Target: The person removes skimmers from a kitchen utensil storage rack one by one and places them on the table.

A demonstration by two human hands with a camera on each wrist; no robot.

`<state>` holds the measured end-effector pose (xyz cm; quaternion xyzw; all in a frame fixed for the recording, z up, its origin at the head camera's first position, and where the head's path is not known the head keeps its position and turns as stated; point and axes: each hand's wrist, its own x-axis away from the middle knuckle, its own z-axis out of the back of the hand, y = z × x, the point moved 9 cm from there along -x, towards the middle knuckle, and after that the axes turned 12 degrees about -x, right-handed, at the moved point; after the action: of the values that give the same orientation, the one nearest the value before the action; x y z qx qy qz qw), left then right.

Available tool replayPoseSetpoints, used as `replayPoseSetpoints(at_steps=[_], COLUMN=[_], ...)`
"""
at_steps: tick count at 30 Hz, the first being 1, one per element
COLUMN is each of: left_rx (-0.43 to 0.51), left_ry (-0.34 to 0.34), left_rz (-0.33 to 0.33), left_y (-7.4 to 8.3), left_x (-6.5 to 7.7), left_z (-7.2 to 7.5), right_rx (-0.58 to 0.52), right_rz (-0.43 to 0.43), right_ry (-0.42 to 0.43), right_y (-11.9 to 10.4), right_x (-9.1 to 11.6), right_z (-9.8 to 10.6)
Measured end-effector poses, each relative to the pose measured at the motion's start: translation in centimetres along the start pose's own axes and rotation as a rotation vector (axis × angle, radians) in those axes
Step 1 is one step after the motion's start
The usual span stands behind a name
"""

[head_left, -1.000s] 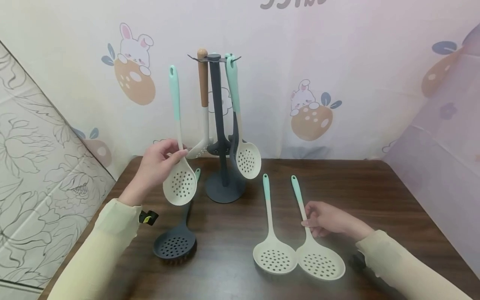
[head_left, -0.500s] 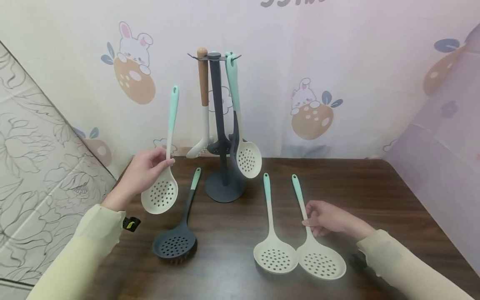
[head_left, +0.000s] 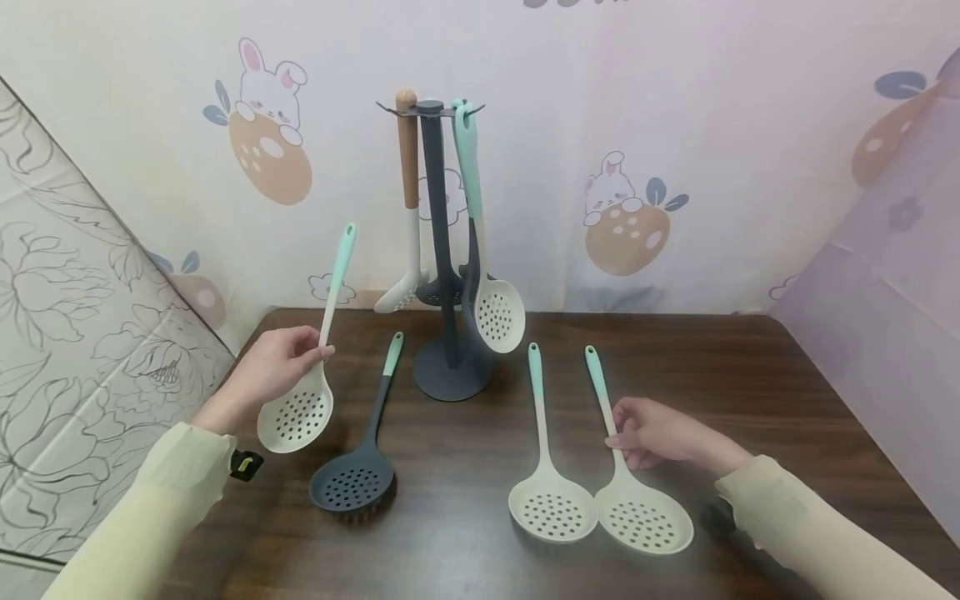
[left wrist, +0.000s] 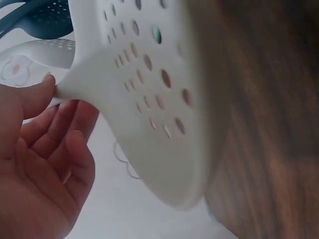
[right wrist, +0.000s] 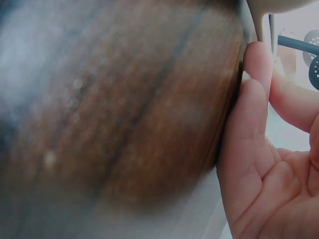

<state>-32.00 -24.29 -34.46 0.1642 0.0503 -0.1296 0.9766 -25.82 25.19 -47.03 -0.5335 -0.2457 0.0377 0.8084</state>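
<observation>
Our left hand (head_left: pixel 272 367) pinches a tilted skimmer (head_left: pixel 297 412), our right hand (head_left: pixel 658 432) a second skimmer (head_left: pixel 645 518) on the surface (head_left: pixel 450 483).

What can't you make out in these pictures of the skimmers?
Head: wall lettering, cut off by the top edge.
Head: dark hanging utensil, partly hidden by the pale spoon in front.
Head: dark object by the right cuff, too blurred to identify.
Left wrist: held skimmer in the left hand, bowl cut off by the top edge.
Right wrist: tabletop, blurred.
</observation>
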Motion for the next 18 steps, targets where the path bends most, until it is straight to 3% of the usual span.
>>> replayPoseSetpoints(at_steps=[18], left_rx=[-0.009], left_ry=[-0.246], left_rz=[0.062], left_y=[-2.7], left_x=[1.1], left_z=[-5.0], right_rx=[0.011], right_rz=[-0.019], right_ry=[0.027], right_y=[0.1], right_x=[0.1], right_z=[0.1])
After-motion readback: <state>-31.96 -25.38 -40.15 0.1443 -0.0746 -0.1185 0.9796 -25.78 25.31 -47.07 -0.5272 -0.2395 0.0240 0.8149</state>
